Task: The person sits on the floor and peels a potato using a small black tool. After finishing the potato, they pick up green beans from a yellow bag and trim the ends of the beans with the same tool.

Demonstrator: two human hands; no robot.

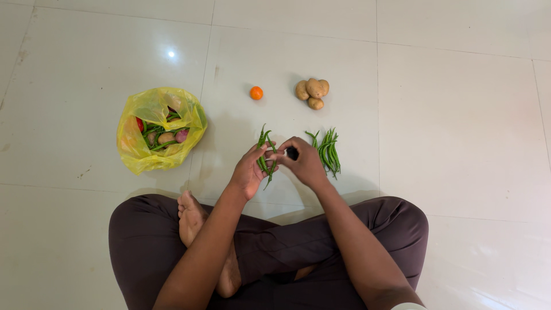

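A person sits cross-legged on a pale tiled floor (447, 132), dark trousers filling the near edge of the view and one bare foot (190, 215) tucked in on the left.

Both hands meet just above the knees. The left hand (249, 169) is closed around a small bunch of green chillies (265, 154), whose tips stick out past the fingers on the far side and hang down on the near side. The right hand (304, 163) is curled in from the right, its fingertips touching the same bunch; a small dark thing shows between its fingers, too small to tell what it is. The two hands touch each other at the fingertips.

Just right of the right hand a loose pile of green chillies (328, 150) lies on the floor, laid roughly side by side. Farther off, a cluster of potatoes (313, 93) sits together, and to its left, apart from it, a single small orange fruit (256, 93).

Well to the left stands an open yellow plastic bag (143, 143), crumpled, with more vegetables inside: green pods or chillies, something red, a pinkish onion and pale round pieces. A bright spot of light reflects off the tiles beyond the bag
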